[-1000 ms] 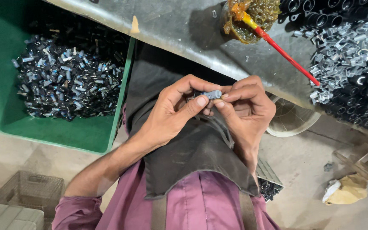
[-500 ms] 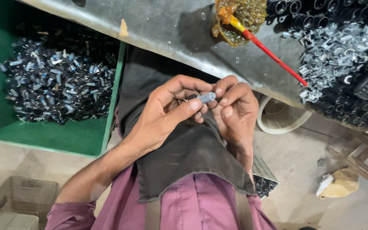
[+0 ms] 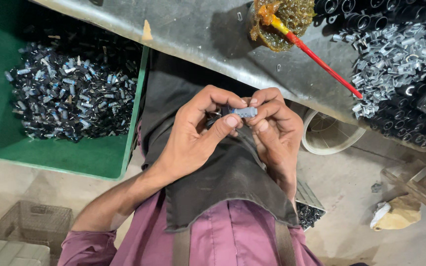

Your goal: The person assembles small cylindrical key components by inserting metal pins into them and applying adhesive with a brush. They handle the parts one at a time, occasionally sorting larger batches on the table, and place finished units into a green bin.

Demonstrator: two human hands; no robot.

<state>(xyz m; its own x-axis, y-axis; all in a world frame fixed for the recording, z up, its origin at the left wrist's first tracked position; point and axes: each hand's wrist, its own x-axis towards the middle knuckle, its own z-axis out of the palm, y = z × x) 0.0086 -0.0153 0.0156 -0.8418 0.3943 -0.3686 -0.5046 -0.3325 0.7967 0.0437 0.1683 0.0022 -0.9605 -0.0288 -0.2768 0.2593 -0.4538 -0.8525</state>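
Note:
Both my hands meet over my lap, above a dark apron (image 3: 223, 182). My left hand (image 3: 193, 135) and my right hand (image 3: 274, 130) pinch the same small grey metal part (image 3: 245, 112) between thumbs and fingertips. A dark piece sits at the part's left end, mostly hidden by my left fingers. A green crate (image 3: 99, 160) full of small dark and silver metal parts (image 3: 67, 96) stands to the left of my left arm.
A grey metal bench edge (image 3: 208, 34) runs across the top. On it sit a pot of amber grease (image 3: 279, 19) with a red-handled brush (image 3: 324, 64), and a heap of silver clips (image 3: 395, 54) among black tubes. A white round container (image 3: 331, 135) and a wire basket (image 3: 30, 221) are on the floor.
The two hands stay together on the small part, fingers shifting slightly around it. The view has drifted a little; nothing was picked up or let go.

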